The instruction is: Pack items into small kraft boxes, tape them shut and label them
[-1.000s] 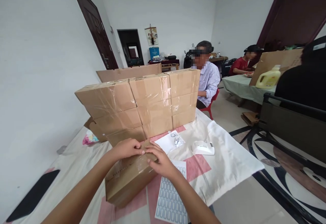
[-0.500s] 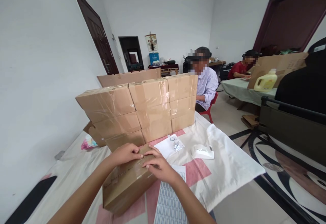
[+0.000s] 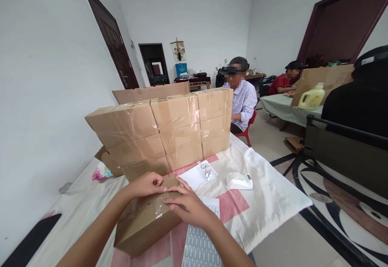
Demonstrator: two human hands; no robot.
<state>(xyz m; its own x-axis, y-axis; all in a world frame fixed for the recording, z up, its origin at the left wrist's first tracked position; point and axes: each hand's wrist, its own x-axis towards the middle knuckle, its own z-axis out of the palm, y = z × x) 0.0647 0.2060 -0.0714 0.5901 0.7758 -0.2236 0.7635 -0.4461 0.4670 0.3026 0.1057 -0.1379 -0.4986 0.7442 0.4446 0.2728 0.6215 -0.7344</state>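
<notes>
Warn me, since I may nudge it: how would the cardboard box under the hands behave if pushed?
The cardboard box would probably feel stiff: its walls look flat and its top taped. It seems unlikely to roll, having flat sides. It may drag the creased tablecloth beneath it.

left hand (image 3: pixel 148 185) + right hand (image 3: pixel 187 206) on 1 taped carton (image 3: pixel 145 230) | boxes (image 3: pixel 180 137) behind, stacked 3 high

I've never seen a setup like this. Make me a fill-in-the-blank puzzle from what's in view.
The left hand and right hand touch a long brown box made of ____.
The white sheet printed with rounded outlines is partly hidden by the ____ forearm.
The wall of taped tan cardboard boxes shows ____ columns.
The plastic jug with a handle is ____ in colour.
Missing words: cardboard; right; three; yellow.
</notes>
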